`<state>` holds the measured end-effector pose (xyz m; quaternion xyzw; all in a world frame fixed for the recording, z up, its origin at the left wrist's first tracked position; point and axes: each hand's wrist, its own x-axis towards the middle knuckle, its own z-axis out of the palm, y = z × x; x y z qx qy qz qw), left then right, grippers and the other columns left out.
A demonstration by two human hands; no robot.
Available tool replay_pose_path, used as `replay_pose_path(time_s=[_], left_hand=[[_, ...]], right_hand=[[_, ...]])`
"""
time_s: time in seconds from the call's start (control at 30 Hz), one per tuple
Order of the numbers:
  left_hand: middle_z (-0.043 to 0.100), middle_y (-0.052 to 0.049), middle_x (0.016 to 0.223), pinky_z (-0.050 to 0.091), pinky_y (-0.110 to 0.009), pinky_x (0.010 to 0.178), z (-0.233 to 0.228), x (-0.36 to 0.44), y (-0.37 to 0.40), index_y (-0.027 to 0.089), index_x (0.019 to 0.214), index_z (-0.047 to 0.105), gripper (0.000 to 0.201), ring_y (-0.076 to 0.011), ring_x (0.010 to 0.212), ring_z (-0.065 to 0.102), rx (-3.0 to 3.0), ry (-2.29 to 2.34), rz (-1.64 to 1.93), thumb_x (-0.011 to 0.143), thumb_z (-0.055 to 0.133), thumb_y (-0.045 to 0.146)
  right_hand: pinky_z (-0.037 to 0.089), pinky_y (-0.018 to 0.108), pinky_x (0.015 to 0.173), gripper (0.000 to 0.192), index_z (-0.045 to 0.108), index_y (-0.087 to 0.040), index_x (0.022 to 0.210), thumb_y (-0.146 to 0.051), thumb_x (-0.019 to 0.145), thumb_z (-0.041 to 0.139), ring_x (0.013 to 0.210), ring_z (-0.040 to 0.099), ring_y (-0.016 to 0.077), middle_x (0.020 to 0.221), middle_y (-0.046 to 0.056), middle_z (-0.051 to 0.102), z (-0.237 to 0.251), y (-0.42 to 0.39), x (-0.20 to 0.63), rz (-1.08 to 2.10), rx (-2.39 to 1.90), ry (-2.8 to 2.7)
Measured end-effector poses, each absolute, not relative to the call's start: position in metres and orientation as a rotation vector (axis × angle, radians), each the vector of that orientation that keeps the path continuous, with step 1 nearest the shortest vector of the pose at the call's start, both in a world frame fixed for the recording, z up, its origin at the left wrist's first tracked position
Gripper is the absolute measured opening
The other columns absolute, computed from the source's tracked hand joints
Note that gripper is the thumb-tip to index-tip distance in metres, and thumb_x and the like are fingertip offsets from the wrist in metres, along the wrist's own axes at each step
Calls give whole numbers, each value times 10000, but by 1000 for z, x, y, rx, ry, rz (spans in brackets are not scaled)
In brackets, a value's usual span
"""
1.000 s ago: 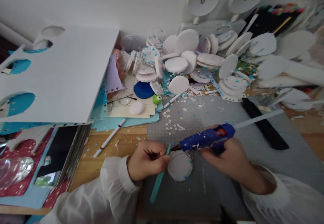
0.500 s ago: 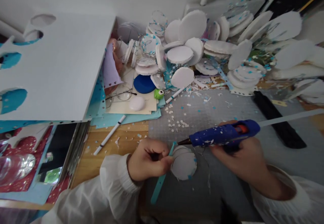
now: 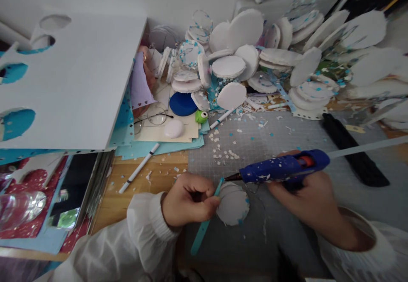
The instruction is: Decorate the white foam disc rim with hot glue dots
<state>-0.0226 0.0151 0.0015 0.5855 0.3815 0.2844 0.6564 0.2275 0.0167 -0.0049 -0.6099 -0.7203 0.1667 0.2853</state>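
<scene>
My left hand (image 3: 191,202): pinched on the teal tweezers (image 3: 200,236) | my right hand (image 3: 315,199): wrapped around the blue glue gun (image 3: 272,169), its nozzle (image 3: 233,177) just beside the tweezers' tip | white disc (image 3: 232,206): between my hands, closer to my left, nearer me than the nozzle, over the grey cutting mat (image 3: 293,131)

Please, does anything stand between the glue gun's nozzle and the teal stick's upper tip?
Nothing visible does. The nozzle of the glue gun is close beside the upper tip of the teal stick; whether they touch, I cannot tell.
</scene>
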Motion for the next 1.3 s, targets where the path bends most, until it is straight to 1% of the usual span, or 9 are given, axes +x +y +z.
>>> replay_pose_path(time_s=[0.13,0.3,0.5,0.6,0.8,0.87,0.97,1.13,1.3], left_hand=[[289,49,448,204,-239,436,1,-22,15,188,479,311,387,-69,442,266,1325,859,645,764,556,277],[282,48,455,203,-244,438,1,-22,15,190,483,296,381,-70,447,265,1331,855,655,760,551,250],[278,50,441,211,-237,426,2,-22,15,191,477,305,386,-74,440,281,1328,859,655,763,553,266],[285,47,441,206,-236,419,1,-22,15,191,479,313,383,-74,439,284,1321,862,652,763,553,281],[286,48,434,193,-233,409,0,-22,14,190,472,305,407,-66,432,263,1322,873,640,759,566,316],[289,51,434,190,-233,410,1,-22,14,189,475,312,398,-62,427,250,1321,868,638,756,566,307],[280,53,445,183,-236,413,2,-22,15,190,485,309,379,-63,434,237,1314,861,636,756,557,280],[268,51,445,185,-240,413,4,-22,16,192,483,295,390,-66,440,242,1339,871,624,754,557,294],[291,44,446,196,-239,419,3,-23,15,187,479,312,395,-69,444,261,1341,872,627,763,557,311]], right_hand=[[367,278,385,199,469,-263,516,-306,693,549,442,540,192,413,-9,484,-4,17,227,442,-1627,-1938],[351,268,363,195,463,-264,511,-289,688,543,369,483,159,398,-25,475,-3,17,226,468,-1596,-1925],[349,269,364,212,450,-269,507,-294,692,551,382,489,162,397,-26,459,-3,18,226,456,-1602,-1931],[365,266,363,169,479,-266,539,-284,694,543,361,474,152,413,-30,484,-5,17,227,459,-1583,-1929],[398,279,386,133,508,-253,568,-268,692,553,415,543,191,435,-12,520,-5,18,228,332,-1558,-1968],[443,292,418,54,557,-241,653,-257,703,543,468,597,211,501,9,591,-3,20,227,286,-1518,-1988],[507,312,493,71,590,-223,763,-238,714,541,564,657,232,626,41,673,-1,21,226,251,-1461,-2008],[486,298,454,59,573,-231,765,-249,723,536,507,629,218,550,6,625,-2,20,227,277,-1474,-2011],[512,307,532,159,526,-219,857,-317,741,573,603,648,218,701,46,649,-2,18,226,156,-1491,-1985]])
